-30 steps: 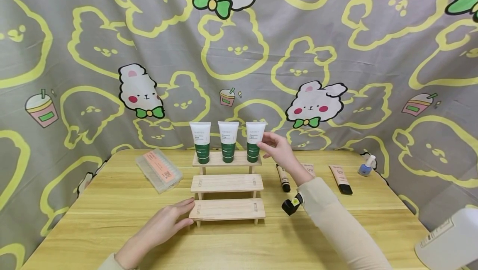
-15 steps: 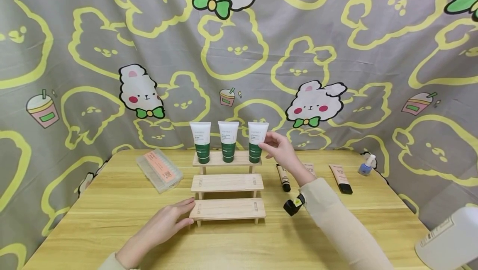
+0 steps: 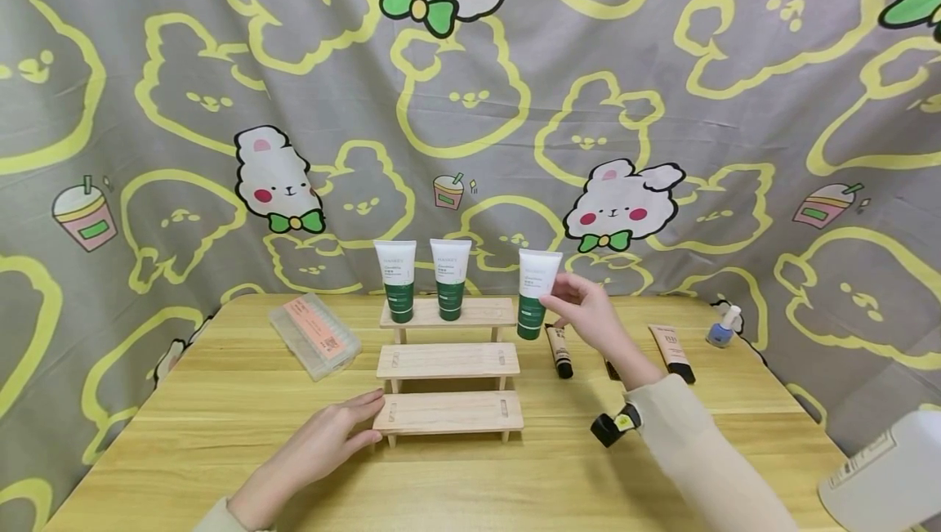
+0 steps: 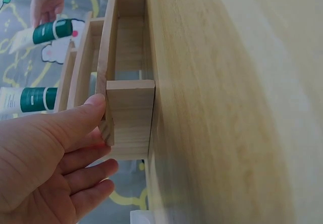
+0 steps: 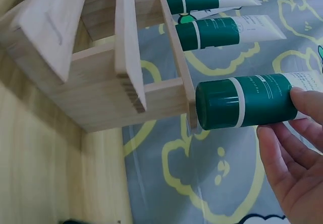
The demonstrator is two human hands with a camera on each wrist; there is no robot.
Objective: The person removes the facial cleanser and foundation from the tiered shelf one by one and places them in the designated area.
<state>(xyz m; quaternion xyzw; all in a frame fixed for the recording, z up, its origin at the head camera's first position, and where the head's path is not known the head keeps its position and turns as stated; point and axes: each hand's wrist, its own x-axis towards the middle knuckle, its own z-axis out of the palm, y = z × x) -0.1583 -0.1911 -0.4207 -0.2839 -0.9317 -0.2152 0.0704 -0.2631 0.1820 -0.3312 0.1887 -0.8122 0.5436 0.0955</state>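
Note:
My right hand (image 3: 591, 315) pinches a white and green squeeze tube (image 3: 535, 279) between thumb and fingers. The tube is upright, just right of the top step of a three-tier wooden stand (image 3: 448, 413). Seen from the right wrist, its green cap (image 5: 217, 104) is off the board's end. Two matching tubes, a left one (image 3: 398, 279) and a middle one (image 3: 449, 277), stand cap down on the top step. At the stand's lowest step, my left hand (image 3: 323, 442) grips the left corner, its thumb (image 4: 93, 103) on the board's edge.
Left of the stand lies a clear plastic case (image 3: 316, 336) with an orange label. On the right are a beige tube with a black cap (image 3: 559, 350), a pink BB tube (image 3: 669, 350), a blue nail polish bottle (image 3: 724, 326) and a large white bottle (image 3: 885, 471) by the table edge.
My right hand has taken the rightmost tube off the top step, moving it right and slightly lower. The left hand stays on the stand's corner.

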